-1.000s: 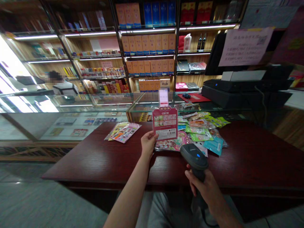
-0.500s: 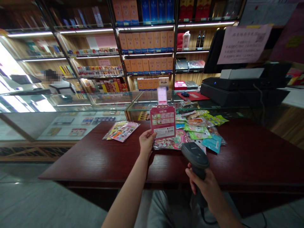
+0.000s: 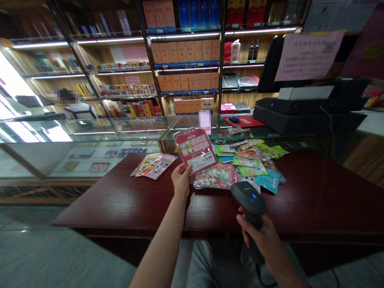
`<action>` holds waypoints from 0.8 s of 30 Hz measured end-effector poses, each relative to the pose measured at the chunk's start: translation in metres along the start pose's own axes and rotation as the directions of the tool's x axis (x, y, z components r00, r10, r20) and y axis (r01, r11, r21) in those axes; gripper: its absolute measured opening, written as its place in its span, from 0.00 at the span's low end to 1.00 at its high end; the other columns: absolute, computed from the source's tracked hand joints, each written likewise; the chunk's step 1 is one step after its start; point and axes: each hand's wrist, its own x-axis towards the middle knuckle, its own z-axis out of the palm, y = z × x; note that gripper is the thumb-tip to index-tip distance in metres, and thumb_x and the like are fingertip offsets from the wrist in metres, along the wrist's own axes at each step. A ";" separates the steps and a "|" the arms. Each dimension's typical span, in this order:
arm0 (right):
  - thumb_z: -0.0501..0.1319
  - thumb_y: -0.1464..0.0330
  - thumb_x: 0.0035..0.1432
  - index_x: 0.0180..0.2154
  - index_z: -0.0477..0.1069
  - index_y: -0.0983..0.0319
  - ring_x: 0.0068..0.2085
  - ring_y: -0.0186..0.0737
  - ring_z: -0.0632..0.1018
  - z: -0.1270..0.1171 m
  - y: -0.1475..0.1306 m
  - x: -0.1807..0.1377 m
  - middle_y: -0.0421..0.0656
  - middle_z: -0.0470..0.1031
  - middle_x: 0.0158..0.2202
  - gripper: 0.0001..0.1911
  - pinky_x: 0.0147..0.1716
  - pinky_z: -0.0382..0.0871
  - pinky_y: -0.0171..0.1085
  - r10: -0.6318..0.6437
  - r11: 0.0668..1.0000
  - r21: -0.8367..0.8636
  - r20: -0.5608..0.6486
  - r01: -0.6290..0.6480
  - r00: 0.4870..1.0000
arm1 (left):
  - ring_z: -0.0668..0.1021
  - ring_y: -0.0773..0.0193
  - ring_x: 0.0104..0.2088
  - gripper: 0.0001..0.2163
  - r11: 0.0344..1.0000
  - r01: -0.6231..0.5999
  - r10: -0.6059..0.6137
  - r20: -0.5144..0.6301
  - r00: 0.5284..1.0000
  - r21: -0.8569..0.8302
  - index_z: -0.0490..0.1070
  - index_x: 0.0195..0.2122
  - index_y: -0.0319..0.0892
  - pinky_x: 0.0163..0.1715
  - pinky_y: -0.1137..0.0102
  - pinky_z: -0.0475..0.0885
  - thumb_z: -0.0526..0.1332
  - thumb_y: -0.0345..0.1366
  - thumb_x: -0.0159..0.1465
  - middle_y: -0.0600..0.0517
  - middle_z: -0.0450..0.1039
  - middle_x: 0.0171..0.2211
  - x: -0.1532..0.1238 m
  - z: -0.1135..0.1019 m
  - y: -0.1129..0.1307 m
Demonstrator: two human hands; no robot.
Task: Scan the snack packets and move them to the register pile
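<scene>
My left hand [image 3: 181, 179] pinches the lower left corner of a pink flat packet [image 3: 195, 151] in clear wrap, its printed back and barcode facing me. It is tilted to the left above the table. Wrapped around the handle of a black barcode scanner [image 3: 248, 198], my right hand [image 3: 264, 240] keeps the scanner's head pointing toward the packets; a blue light glows on its top. Under and beside the held packet lies another pink illustrated packet [image 3: 214, 176]. A heap of small colourful snack-like packets [image 3: 252, 162] spreads to its right.
On the dark red table [image 3: 120, 200], a fanned stack of flat packets [image 3: 156, 165] lies at the left. Behind stand a glass display counter [image 3: 144, 124], a monitor with a paper notice [image 3: 307, 56] and shelves of boxes. A person [image 3: 78, 106] is at the far left.
The pink packet in my left hand has moved slightly left and tilted from upright to leftward. A blue light has come on atop the scanner, which has shifted slightly right and down.
</scene>
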 end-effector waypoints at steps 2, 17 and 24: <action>0.67 0.52 0.50 0.36 0.70 0.63 0.12 0.30 0.63 -0.002 -0.001 -0.002 0.30 0.63 0.12 0.22 0.12 0.57 0.30 -0.007 1.000 -0.013 0.009 0.007 1.000 | 0.80 0.61 0.34 0.18 0.995 -0.086 0.086 -0.003 0.996 0.059 0.76 0.37 0.38 0.41 0.64 0.76 0.72 0.40 0.47 0.48 0.80 0.34 0.000 0.000 0.001; 0.67 0.51 0.50 0.38 0.69 0.64 0.12 0.31 0.63 -0.026 -0.006 -0.002 0.31 0.64 0.11 0.24 0.13 0.57 0.31 0.012 1.000 -0.009 -0.071 -0.013 0.997 | 0.75 0.58 0.53 0.20 0.133 -0.881 0.211 0.856 0.472 0.454 0.74 0.52 0.51 0.54 0.60 0.68 0.52 0.27 0.62 0.51 0.77 0.50 -0.029 -0.016 0.043; 0.68 0.51 0.48 0.37 0.70 0.63 0.11 0.31 0.63 -0.024 -0.005 0.000 0.31 0.64 0.11 0.24 0.12 0.57 0.31 0.024 1.000 -0.003 -0.075 -0.025 0.997 | 0.74 0.53 0.52 0.19 0.111 -0.879 -0.021 0.886 0.464 0.463 0.72 0.55 0.51 0.51 0.58 0.67 0.57 0.34 0.62 0.48 0.75 0.52 -0.043 -0.004 0.035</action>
